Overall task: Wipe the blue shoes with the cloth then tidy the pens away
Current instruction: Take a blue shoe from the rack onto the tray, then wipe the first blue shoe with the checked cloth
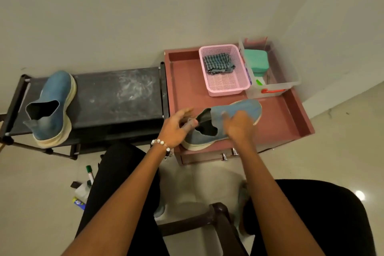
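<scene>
One blue shoe (pixel 247 108) lies tilted on the pink table (pixel 187 81), toe pointing to the back right. My left hand (pixel 176 127) holds its heel collar between thumb and fingers. My right hand (pixel 239 129), blurred, grips the middle of the upper from above. The second blue shoe (pixel 54 106) stands on the black shoe rack (pixel 118 93) at the left. A checked cloth (pixel 218 63) lies folded in the pink basket (pixel 226 87). A green-capped pen (pixel 89 172) and other pens (pixel 80 202) lie on the floor by my left leg.
A clear plastic box (pixel 291 81) behind the shoe holds a green sponge-like block (pixel 256 60) and a red item (pixel 272 90). The table has a raised rim and a drawer with metal knobs (pixel 228 155). A dark stool (pixel 218 220) stands between my knees. Walls close the back and right.
</scene>
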`<state>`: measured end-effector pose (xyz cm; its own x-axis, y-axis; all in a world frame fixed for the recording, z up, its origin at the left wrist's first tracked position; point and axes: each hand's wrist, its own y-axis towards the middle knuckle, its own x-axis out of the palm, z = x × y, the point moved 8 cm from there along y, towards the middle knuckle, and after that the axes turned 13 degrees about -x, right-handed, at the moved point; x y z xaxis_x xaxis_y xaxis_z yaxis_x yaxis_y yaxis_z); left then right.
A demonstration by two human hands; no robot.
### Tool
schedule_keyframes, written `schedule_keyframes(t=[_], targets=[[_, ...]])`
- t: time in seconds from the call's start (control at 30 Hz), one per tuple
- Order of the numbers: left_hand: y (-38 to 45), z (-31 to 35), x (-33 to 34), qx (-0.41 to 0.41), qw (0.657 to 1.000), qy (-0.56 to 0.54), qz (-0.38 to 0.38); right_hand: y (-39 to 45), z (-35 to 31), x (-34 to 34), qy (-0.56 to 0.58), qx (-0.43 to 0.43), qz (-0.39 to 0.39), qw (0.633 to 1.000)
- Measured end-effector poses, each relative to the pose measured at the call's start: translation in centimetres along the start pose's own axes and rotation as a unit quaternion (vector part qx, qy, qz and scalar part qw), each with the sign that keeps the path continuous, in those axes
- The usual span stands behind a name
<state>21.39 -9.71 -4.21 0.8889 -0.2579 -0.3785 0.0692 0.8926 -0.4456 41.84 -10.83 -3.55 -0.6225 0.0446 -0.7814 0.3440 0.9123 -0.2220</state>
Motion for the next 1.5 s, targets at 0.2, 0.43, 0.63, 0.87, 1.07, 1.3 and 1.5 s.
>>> schedule_keyframes(t=[0.2,0.43,0.63,0.87,1.07,1.3,1.5], targets=[[4.3,-0.8,-5.0,-0.026,0.977,-0.170,0.128,13.1,-7.6,-1.6,-0.112,-0.219,0.047,0.968],[7.5,-1.1,-5.2,-0.053,0.978,-0.144,0.143,20.9,-8.8,6.2,-0.335,-0.270,-0.081,0.899],[8.3,-0.9,-4.8,-0.037,0.988,-0.062,0.135,22.3,-8.9,6.5,-0.298,-0.308,-0.001,0.903],[7.5,-0.2,-4.3,-0.064,0.981,-0.128,0.129,17.3,-10.4,-2.8,-0.053,-0.322,0.120,0.937],[3.0,2.9,-4.5,0.003,0.976,-0.166,0.140,5.2,-7.3,-7.9,0.378,-0.248,0.069,0.889],[-6.9,5.4,-0.3,0.108,0.986,-0.118,0.045,-7.3,-2.4,-4.2,0.498,-0.126,-0.015,0.858],[-10.6,3.8,2.2,0.057,0.991,-0.120,-0.003,-11.5,-2.1,-4.3,0.494,-0.153,-0.062,0.854]])
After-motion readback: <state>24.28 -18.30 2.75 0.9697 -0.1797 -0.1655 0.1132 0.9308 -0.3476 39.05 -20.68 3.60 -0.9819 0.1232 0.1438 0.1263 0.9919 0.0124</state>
